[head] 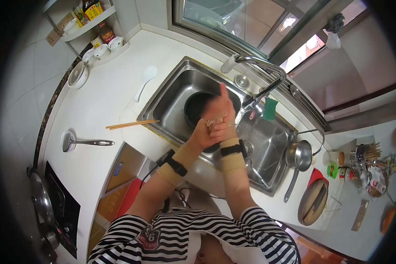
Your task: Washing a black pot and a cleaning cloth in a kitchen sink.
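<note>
Over the left basin of a stainless-steel double sink (166, 87), my left hand (202, 134) and my right hand (230, 118) are pressed together. Several curled fingers lie across the place where they meet, and one finger of my right hand points up and away. A blurred patch covers part of the hands, so whether something small sits between them cannot be told. Beneath them in the basin is a round black pan (192, 104), partly hidden by the hands. A chrome faucet (267, 64) arches over the sink's far side. Both wrists wear tan bands with black straps.
Left of the sink lie chopsticks (132, 124), a white spoon (147, 81) and a metal-handled ladle (94, 143). A lidded pan (43, 198) stands by the stove. To the right are a saucepan (302, 155), a green cloth (270, 109) and a round cutting board (305, 201) with a cleaver (317, 199).
</note>
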Available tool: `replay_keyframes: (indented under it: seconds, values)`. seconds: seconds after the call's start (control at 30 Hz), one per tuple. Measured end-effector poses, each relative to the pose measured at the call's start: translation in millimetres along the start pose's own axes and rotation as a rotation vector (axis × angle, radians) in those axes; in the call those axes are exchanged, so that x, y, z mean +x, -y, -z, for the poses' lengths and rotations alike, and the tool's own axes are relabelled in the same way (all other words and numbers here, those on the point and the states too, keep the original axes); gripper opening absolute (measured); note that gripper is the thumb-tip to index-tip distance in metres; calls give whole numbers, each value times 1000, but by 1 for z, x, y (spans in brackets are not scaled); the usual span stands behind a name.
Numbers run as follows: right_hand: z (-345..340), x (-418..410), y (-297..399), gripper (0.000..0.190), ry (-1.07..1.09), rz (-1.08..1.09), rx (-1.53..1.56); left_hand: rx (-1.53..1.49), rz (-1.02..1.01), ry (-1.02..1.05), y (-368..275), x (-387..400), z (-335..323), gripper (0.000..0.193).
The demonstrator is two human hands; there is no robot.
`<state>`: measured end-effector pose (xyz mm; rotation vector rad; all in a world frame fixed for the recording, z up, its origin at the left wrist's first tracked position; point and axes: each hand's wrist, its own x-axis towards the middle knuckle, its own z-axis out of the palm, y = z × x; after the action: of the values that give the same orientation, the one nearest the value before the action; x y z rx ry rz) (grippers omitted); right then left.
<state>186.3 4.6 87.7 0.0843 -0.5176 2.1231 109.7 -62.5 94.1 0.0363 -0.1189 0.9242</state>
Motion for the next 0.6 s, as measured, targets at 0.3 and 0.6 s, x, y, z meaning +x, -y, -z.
replay_keyframes:
  seconds: [0.3, 0.6]
  values:
    - [-40, 24, 25, 25, -333, -222, -720, 946, 109, -397, -29, -9, -27, 22]
    - [28, 23, 1, 30, -702, -1, -1397, 2171, -147, -773, -11, 9, 14, 27]
